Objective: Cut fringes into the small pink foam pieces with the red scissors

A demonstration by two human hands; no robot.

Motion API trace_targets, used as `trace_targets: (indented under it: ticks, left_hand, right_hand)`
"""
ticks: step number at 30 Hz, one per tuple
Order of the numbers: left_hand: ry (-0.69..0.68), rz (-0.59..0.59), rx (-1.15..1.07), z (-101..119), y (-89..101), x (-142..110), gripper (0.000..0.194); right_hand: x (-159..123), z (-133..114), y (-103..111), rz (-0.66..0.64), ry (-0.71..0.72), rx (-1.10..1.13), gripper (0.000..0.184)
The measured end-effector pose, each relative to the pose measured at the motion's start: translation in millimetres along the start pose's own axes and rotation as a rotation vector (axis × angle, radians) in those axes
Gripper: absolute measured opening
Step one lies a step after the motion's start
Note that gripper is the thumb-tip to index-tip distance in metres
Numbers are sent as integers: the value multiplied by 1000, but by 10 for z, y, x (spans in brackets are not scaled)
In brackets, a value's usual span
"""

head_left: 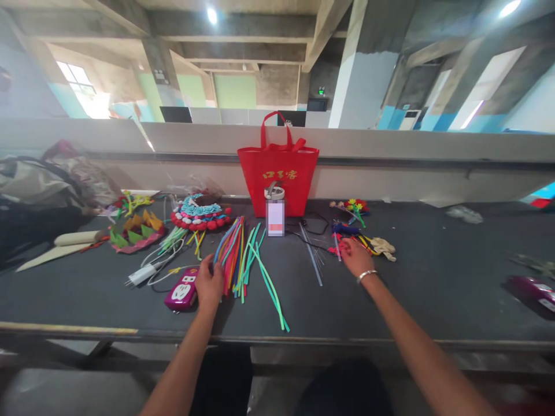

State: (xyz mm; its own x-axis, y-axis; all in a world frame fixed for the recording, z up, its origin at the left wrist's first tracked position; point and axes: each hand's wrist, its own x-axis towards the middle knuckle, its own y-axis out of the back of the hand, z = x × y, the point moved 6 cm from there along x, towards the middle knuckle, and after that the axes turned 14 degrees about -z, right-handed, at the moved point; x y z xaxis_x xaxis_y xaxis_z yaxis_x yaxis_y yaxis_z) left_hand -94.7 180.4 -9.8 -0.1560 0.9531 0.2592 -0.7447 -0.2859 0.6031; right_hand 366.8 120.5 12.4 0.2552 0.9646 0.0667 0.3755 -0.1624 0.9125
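My left hand (pixel 210 283) rests at the left edge of a fanned bundle of coloured craft strips (pixel 233 257), touching it. Its thumb and index finger are curved with a gap between them, and I see nothing gripped. Just left of this hand lies a purple case with a white cartoon face (pixel 181 290). Several loose green strips (pixel 269 283) cross to the bundle's right. My right hand (pixel 358 257), wearing a bracelet, has its fingertips closed beside a small pink-red piece (pixel 333 250); what they hold is partly hidden. Clear thin sticks (pixel 313 257) lie left of that hand.
A red tote bag (pixel 277 167) stands at the back, with a phone (pixel 274 218) before it. To the left are a leafy crown (pixel 136 232), a blue-and-red beaded piece (pixel 200 212) and a white charger (pixel 141 274). Craft flowers (pixel 355 207) lie behind my right hand.
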Motion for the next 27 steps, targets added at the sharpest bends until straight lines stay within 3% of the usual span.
trace_targets:
  ticks: [4, 8, 10, 13, 16, 19, 24, 27]
  left_hand:
    - [-60, 36, 53, 239, 74, -48, 52]
    - [-281, 102, 261, 903, 115, -289, 57]
    - [-401, -23, 248, 1243, -12, -446, 48]
    - [-592, -350, 147, 1654, -384, -708, 40]
    - [-712, -686, 144, 1907, -867, -923, 39]
    - [-787, -900, 163, 2107, -1325, -996, 36]
    - [-710, -890, 202, 2400, -1957, -762, 51]
    - [-630, -871, 236, 2470, -2288, -610, 58]
  right_hand:
    - [121, 582, 109, -101, -18, -138, 31]
    - [252, 758, 61, -192, 6, -225, 29]
    - [321, 764, 71, -203, 20, -244, 29]
    - [383, 737, 138, -184, 55, -248, 29]
    - [385, 704, 225, -136, 94, -232, 25]
    - [355, 668, 295, -70, 125, -202, 25]
    - [330, 590, 352, 52, 149, -124, 29]
    - [348, 543, 371, 114, 153, -63, 28]
